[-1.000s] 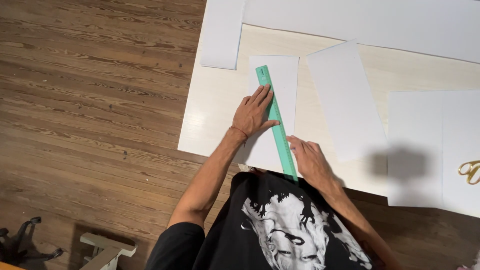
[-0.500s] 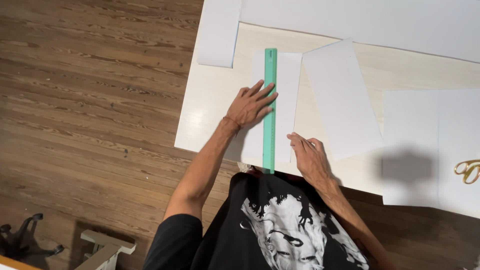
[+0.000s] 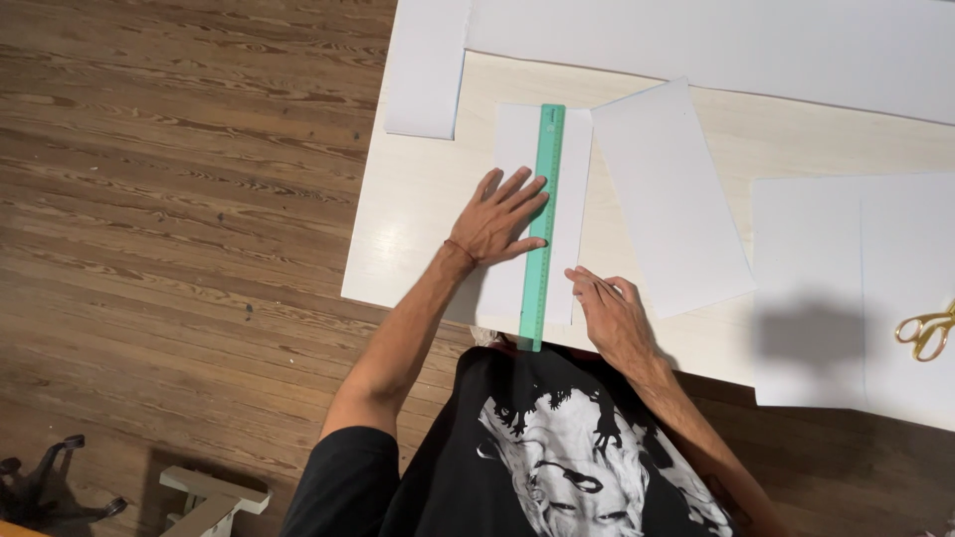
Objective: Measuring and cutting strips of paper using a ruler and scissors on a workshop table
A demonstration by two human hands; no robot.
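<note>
a green ruler (image 3: 540, 224) is laid upright along a white paper sheet (image 3: 517, 149) at the centre of the frame, on a pale wooden table (image 3: 418, 219). the left hand (image 3: 497, 219) is pressed flat on sheet and ruler, fingers spread open. the right hand (image 3: 607, 313) is rested just right of the ruler's lower end, fingers loosely curled (nothing seen gripped). gold scissors (image 3: 925, 331) are placed at the right edge, well apart.

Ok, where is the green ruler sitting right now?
In the head view, the green ruler lies lengthwise on a white paper sheet at the table's near left, pressed under the left hand, with the right hand just beside its lower end.
</note>
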